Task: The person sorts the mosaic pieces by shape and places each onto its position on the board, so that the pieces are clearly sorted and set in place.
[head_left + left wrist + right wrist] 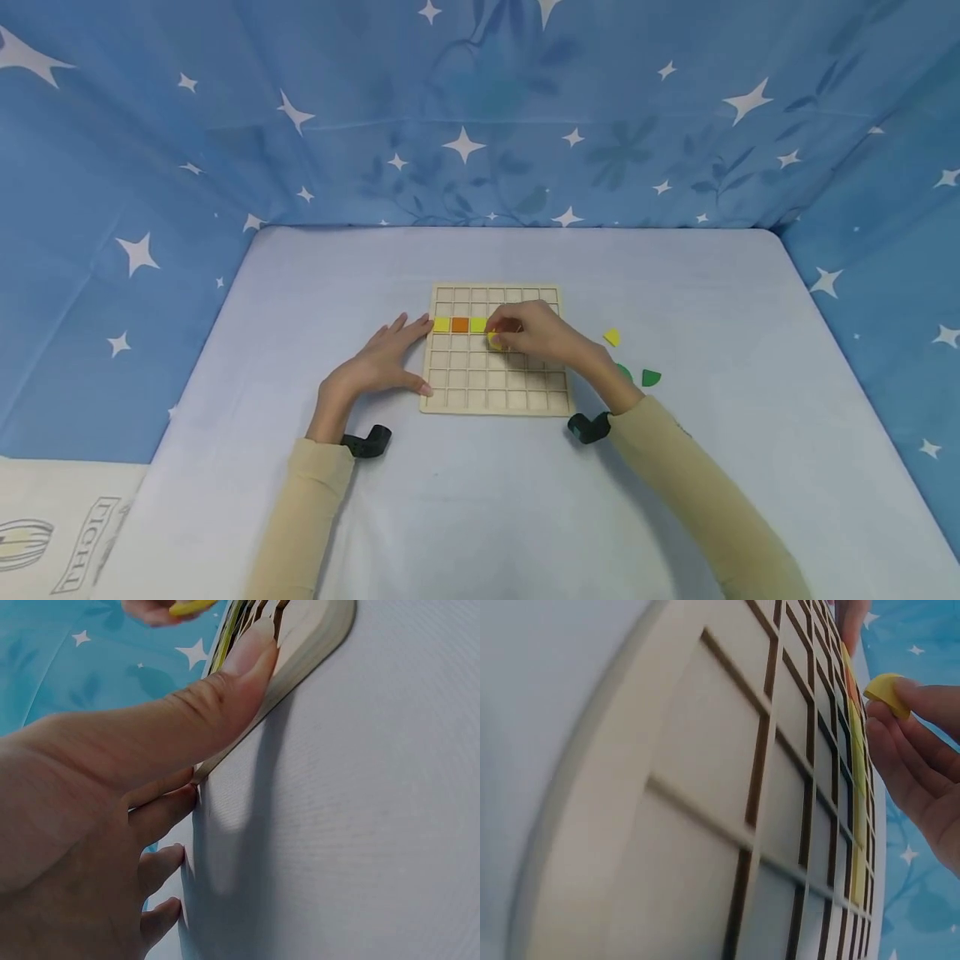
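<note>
A pale wooden grid board point(497, 402) lies on the table, with a yellow square point(442, 325), an orange square point(460, 325) and another yellow square point(478, 325) side by side in one row. My left hand point(382, 358) is spread at the board's left side, its thumb and fingertips right at the edge. My right hand point(536, 331) pinches a small yellow piece with a rounded edge point(886, 691) between thumb and fingers, held over the board. Part of the coloured row is hidden behind that hand in the head view.
Right of the board lie a yellow wedge piece point(612, 337), a green quarter-round piece point(651, 377) and another green piece point(624, 372) partly behind my right forearm. A blue star-patterned curtain point(480, 117) surrounds the white table point(465, 508).
</note>
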The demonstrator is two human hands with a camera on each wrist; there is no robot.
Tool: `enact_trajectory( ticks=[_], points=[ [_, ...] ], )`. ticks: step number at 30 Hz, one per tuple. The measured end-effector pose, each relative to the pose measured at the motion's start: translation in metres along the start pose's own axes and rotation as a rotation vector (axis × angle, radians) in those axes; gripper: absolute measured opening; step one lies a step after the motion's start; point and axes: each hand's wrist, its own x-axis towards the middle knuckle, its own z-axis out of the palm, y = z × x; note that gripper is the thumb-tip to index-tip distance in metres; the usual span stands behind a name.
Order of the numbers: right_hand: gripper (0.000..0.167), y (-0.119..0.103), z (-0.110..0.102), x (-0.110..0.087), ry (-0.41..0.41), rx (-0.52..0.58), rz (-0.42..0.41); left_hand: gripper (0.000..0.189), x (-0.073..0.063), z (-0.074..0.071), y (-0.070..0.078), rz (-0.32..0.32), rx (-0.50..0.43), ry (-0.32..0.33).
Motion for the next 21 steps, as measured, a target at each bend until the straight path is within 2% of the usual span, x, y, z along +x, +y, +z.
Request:
enact_trajectory(
  ticks=[9,21],
  points=[
    [0.018,-0.013,0.016,0.037,-0.041,-0.001,-0.025,0.116,-0.001,-0.002,0.000,0.000,0.018,-0.004],
    [0.017,-0.018,0.032,0.063,-0.086,0.024,-0.061,0.114,-0.003,-0.003,-0.002,0.033,0.015,-0.001]
  ],
)
